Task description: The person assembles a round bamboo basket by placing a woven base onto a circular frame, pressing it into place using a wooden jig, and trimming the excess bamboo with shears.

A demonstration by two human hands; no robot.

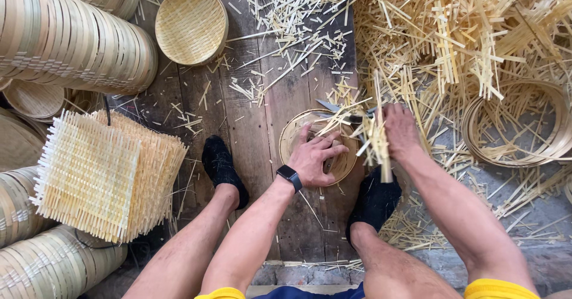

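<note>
No packages, labels or signs, small dark smartwatch screen [289, 174], left wrist

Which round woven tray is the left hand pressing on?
The small round tray between the feet, under the left hand. The other finished tray lies untouched at the top.

You are in a bamboo-weaving workshop. Stacks of bamboo hoops [77, 42] lie along the left of the plank floor [256, 126], square woven mats [107, 177] are piled beside them, a finished round woven tray [190, 25] sits above, and cut bamboo offcuts [453, 36] heap up on the right.
</note>
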